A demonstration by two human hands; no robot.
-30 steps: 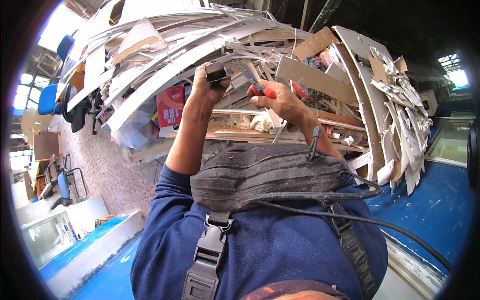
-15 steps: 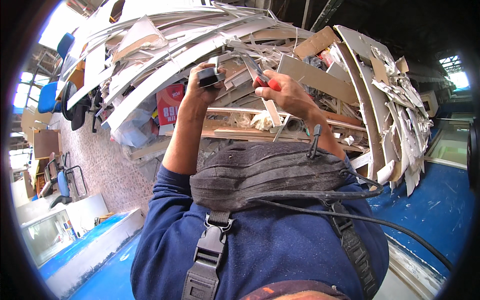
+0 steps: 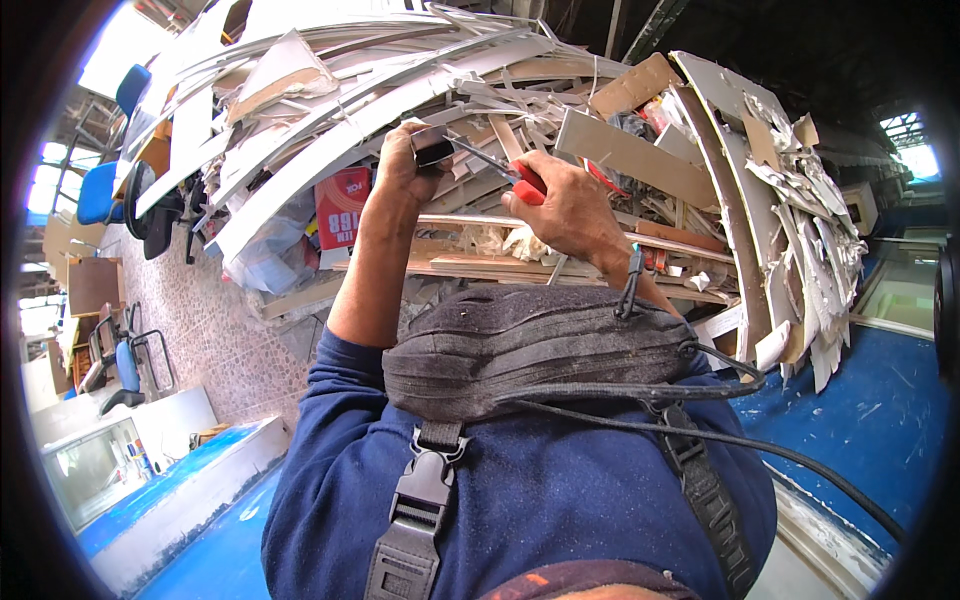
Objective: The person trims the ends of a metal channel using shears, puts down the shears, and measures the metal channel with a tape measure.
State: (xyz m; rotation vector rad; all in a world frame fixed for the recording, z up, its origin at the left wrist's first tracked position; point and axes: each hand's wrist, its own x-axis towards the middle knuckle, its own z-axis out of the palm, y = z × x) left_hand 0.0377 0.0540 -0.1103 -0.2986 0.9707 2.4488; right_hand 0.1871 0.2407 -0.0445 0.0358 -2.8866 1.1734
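Left hand (image 3: pixel 398 175): raised over the scrap heap, thumb and fingers pinching a short grey-and-black block (image 3: pixel 434 150), its dark face turned toward the wearer.
Right hand (image 3: pixel 572 203): closed around the red-handled cutters (image 3: pixel 529 193), the fist wrapped on the grips.
Cutters: narrow grey blades point up and left toward the block — whether the tips touch it, I cannot tell.
Block: in the left hand, above the middle of the heap, left of the cutters.
Scrap heap (image 3: pixel 345 135): long white strips, bent and crossing, with broken board pieces among them.
Red box (image 3: pixel 342 212): at the heap's near left edge, just beside a clear plastic bag (image 3: pixel 268 268).
Torn panels (image 3: pixel 800 245): leaning in layers at the right — edges ragged.
Black pouch (image 3: pixel 540 345): across the wearer's chest, below both forearms.
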